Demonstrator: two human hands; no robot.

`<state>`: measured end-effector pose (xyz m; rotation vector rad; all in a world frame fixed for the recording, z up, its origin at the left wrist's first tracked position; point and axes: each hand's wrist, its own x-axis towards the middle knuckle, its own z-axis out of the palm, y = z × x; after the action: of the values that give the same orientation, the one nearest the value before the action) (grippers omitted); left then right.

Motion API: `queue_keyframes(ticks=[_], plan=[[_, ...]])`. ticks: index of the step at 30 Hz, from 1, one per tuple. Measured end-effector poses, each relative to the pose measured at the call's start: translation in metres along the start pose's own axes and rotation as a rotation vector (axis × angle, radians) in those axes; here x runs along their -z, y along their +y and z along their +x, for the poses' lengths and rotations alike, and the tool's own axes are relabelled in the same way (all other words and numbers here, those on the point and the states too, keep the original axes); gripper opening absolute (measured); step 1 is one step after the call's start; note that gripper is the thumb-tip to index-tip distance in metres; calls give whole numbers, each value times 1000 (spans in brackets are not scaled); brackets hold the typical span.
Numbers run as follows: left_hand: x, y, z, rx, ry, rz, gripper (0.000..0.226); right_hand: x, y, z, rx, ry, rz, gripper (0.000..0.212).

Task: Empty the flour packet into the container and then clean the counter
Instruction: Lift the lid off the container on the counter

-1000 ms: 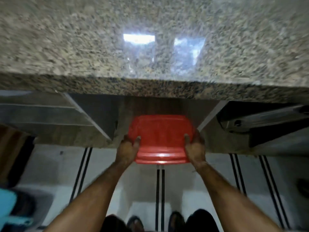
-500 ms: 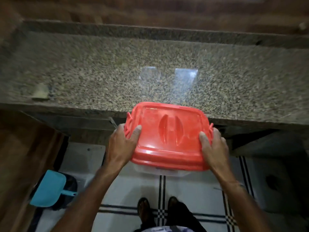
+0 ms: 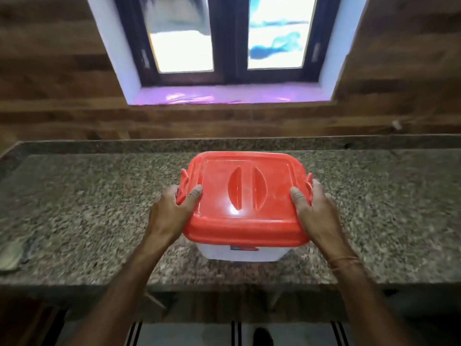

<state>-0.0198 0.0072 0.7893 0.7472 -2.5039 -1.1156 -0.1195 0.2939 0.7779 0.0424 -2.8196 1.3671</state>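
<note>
Container point(image 3: 245, 253), clear-bodied under a red lid point(image 3: 247, 196), is at the centre of the frame over the speckled granite surface point(image 3: 87, 208), near its front edge; I cannot tell whether its base touches the stone. The left grip point(image 3: 174, 211) clasps the lid's left side, thumb on top, fingers curled round the side clip. The right grip point(image 3: 316, 211) holds the right side likewise. A window point(image 3: 224, 38) fills the upper centre, and a blurred greyish scrap point(image 3: 12, 253) lies far left.
</note>
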Motion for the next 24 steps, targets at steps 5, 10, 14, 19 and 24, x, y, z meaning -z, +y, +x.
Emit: queue_keyframes(ticks=[5, 10, 14, 19, 24], plan=[[-50, 8, 63, 79, -77, -37, 66, -14, 6, 86, -25, -74, -46, 80], [-70, 11, 97, 126, -104, -72, 59, -25, 10, 131, -34, -122, -84, 69], [-73, 8, 121, 238, -164, -127, 79, -29, 9, 147, -105, -130, 5, 50], [-70, 0, 138, 241, -242, -214, 84, -33, 11, 157, -195, -94, 120, 54], [-66, -21, 150, 308, -204, -315, 74, -45, 22, 165, -230, -25, 210, 59]])
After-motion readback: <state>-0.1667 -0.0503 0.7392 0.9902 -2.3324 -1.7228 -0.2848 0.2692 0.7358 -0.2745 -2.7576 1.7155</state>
